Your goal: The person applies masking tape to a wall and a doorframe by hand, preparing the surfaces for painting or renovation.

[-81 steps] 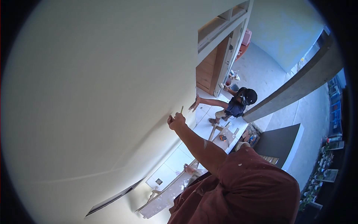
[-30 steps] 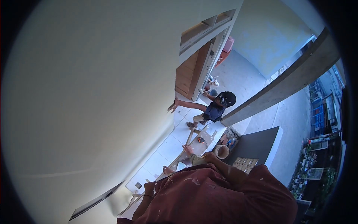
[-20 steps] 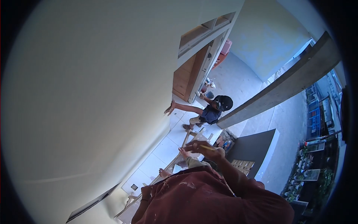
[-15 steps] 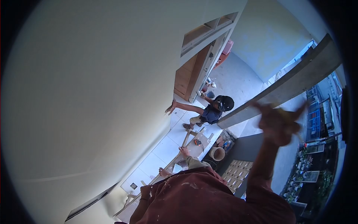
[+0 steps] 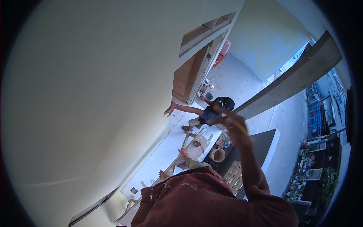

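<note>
My right hand (image 5: 233,125) is raised in front of me, smeared by motion, with a thin yellow stick-like thing (image 5: 241,128) along it. In this view its fingers overlap the other person's shoulder. My left hand (image 5: 146,193) hangs low at my side, close to the paint-spotted dark red shirt (image 5: 196,196); its fingers are mostly hidden. Below me, my bare feet are on a long wooden platform (image 5: 194,149). An orange and black tool (image 5: 197,143) lies on its boards.
A person in a black cap (image 5: 227,103) stands on the floor ahead, one hand at the pale wall (image 5: 94,94). A bucket (image 5: 217,155) stands right of the platform, near a dark low wall (image 5: 261,145). A concrete beam (image 5: 291,77) slants across the right; a wooden door (image 5: 185,77) stands beyond.
My right hand has swung left and slightly down, from beside the beam to in front of the other person. The view has shifted slightly; my left hand stays low.
</note>
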Tool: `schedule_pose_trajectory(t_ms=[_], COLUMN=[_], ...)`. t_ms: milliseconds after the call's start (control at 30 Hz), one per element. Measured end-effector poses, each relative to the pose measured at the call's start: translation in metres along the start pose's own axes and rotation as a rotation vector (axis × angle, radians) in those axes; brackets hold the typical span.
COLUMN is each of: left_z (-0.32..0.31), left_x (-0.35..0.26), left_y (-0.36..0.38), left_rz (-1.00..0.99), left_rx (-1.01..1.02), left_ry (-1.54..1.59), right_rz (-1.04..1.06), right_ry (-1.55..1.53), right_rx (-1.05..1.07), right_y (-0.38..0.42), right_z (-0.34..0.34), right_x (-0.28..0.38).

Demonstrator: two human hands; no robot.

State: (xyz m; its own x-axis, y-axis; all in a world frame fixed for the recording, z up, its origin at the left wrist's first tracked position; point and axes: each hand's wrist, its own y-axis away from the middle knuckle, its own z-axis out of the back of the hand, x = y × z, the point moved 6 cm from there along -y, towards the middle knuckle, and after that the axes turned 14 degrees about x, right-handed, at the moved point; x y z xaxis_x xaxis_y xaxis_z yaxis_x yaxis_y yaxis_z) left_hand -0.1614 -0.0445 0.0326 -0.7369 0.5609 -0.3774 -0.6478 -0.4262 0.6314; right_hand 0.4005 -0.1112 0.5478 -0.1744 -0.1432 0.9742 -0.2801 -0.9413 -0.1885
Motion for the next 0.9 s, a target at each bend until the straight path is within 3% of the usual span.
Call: schedule_pose_trajectory(t_ms=[33, 67, 133, 167, 200, 233, 333, 467, 667, 767, 900], left_z=[0.0, 0.001, 0.006, 0.007, 0.008, 0.009, 0.009, 0.009, 0.003, 0.001, -0.005], left_x=[0.001, 0.003, 0.001, 0.002, 0.003, 0.003, 0.002, 0.003, 0.003, -0.001, -0.001], left_y=[0.002, 0.003, 0.007, 0.008, 0.008, 0.01, 0.011, 0.018, 0.06, 0.084, 0.096], left_rz=[-0.001, 0.001, 0.003, 0.005, 0.005, 0.006, 0.009, 0.014, 0.074, 0.131, 0.179], left_rx=[0.006, 0.012, 0.025, 0.031, 0.032, 0.037, 0.05, 0.07, 0.101, 0.118, 0.133], left_ry=[-0.005, -0.002, -0.004, -0.003, -0.003, 0.003, 0.017, 0.063, 0.201, 0.295, 0.375], right_rz=[-0.148, -0.267, -0.153, -0.382, -0.564, -0.523, -0.576, -0.732, -0.883, -0.996, -0.911], right_ry=[-0.124, -0.042, 0.142, 0.255, 0.27, 0.211, 0.128, 0.275, 0.421, 0.274, 0.315], right_rx=[0.093, 0.188, 0.318, 0.501, 0.539, 0.542, 0.415, 0.467, 0.115, 0.063, 0.04], right_y=[0.014, 0.032, 0.1, 0.124, 0.156, 0.184, 0.184, 0.196, 0.235, 0.238, 0.244], right_z=[-0.017, -0.034, -0.063, -0.082, -0.096, -0.11, -0.098, -0.092, -0.065, -0.056, -0.054], right_x=[-0.053, -0.104, -0.219, -0.226, -0.248, -0.262, -0.253, -0.212, -0.141, -0.092, -0.091])
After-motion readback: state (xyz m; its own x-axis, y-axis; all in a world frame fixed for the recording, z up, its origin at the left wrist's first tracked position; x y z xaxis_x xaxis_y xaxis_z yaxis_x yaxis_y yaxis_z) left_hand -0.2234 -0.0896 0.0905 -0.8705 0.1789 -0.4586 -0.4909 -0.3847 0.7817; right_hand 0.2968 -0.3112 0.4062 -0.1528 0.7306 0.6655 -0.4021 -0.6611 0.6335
